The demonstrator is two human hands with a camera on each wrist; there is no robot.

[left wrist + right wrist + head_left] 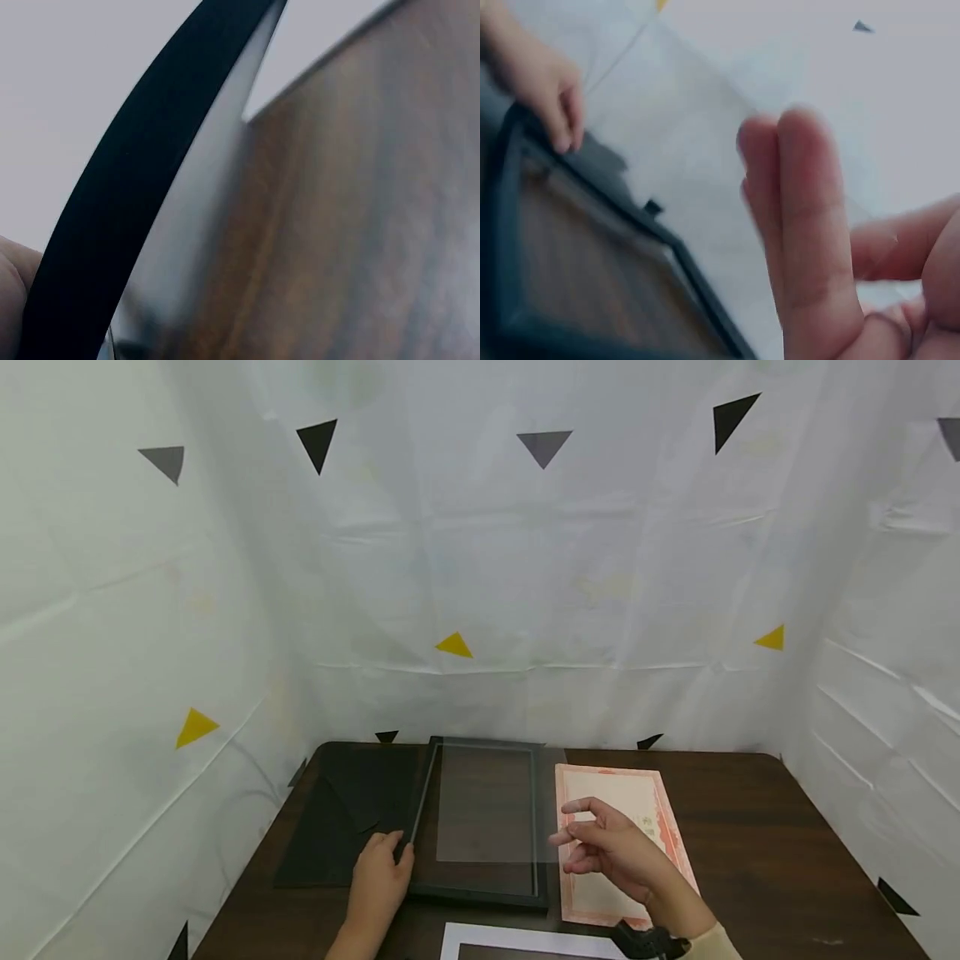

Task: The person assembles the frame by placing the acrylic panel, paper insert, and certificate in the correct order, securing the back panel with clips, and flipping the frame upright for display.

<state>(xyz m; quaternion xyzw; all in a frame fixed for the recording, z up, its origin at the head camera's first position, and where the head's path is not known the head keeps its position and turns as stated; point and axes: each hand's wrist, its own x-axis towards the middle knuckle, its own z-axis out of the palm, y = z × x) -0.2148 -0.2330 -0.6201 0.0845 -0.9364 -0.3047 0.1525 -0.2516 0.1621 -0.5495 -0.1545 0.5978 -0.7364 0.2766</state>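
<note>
A black picture frame (480,893) lies on the dark table, its rim also visible in the right wrist view. At its left side, my left hand (381,877) holds the rim between thumb and fingers. In the left wrist view the frame's edge (127,172) crosses as a dark band beside a fingertip. A clear sheet (487,810) overlaps the frame's opening and reaches past its right side. My right hand (611,847) pinches that sheet near its right edge; in the right wrist view, the fingers (814,225) are extended and the sheet is barely visible.
Left of the frame lies a black backing board (330,827). A certificate with a pink-red border (570,902) sits at the right, under my right hand. Nearest the front is a white mat border (480,935). White patterned sheeting (525,568) surrounds the table.
</note>
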